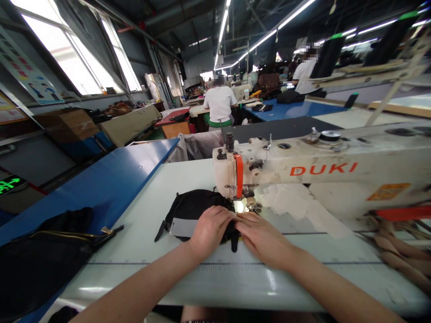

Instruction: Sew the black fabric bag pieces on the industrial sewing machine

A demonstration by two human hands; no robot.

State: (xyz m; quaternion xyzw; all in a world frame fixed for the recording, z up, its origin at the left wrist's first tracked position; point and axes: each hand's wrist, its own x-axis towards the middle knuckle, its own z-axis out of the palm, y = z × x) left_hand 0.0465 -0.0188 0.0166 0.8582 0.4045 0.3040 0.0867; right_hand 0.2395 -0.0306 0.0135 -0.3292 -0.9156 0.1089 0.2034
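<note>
A black fabric piece (pixel 193 205) with a grey panel (pixel 183 227) lies on the pale sewing table (pixel 141 211), under the needle of a white DUKI sewing machine (pixel 303 172). My left hand (pixel 210 229) rests on the fabric with its fingers curled down, pressing it just in front of the presser foot (pixel 240 204). My right hand (pixel 262 237) lies flat on the table to the right, its fingertips touching the fabric's edge near the needle.
A heap of black bags with a gold zip (pixel 50 251) sits at the left on a blue table (pixel 111 179). Brown cardboard cones (pixel 400 251) lie at the right. Two people in white shirts work at tables further back.
</note>
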